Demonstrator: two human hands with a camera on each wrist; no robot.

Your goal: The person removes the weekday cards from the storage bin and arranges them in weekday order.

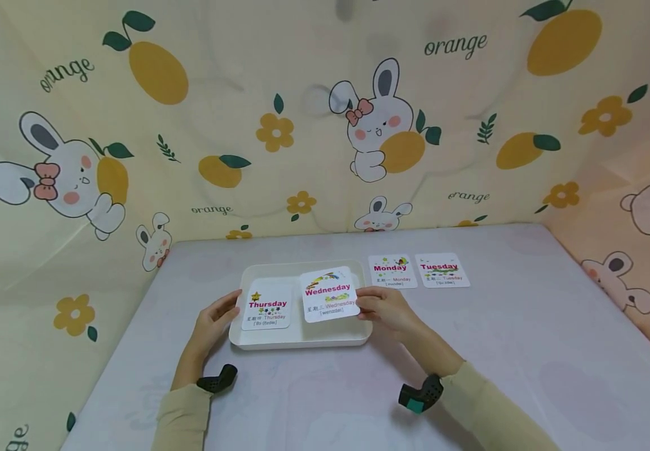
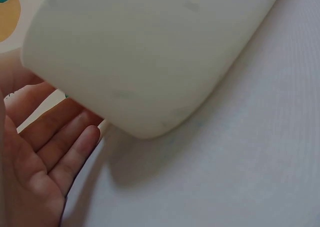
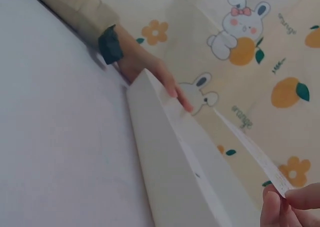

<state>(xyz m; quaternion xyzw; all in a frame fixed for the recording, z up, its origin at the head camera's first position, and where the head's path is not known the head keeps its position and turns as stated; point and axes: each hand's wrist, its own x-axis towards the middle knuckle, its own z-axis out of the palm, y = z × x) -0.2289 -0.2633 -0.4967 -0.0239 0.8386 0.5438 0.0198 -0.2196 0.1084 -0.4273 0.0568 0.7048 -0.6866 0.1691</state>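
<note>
My right hand pinches the right edge of a white Wednesday card, which is tilted over the right half of a white tray. In the right wrist view that card shows nearly edge-on between thumb and fingers. A Thursday card lies in the tray's left compartment. At the tray's left end, my left hand holds the rim; in the left wrist view its lower fingers are slightly bent beside the outer wall, and the thumb is largely hidden.
Behind and right of the tray, a Monday card and a Tuesday card lie side by side on the pale table. A cloth backdrop printed with rabbits and oranges rises behind the table and along its sides.
</note>
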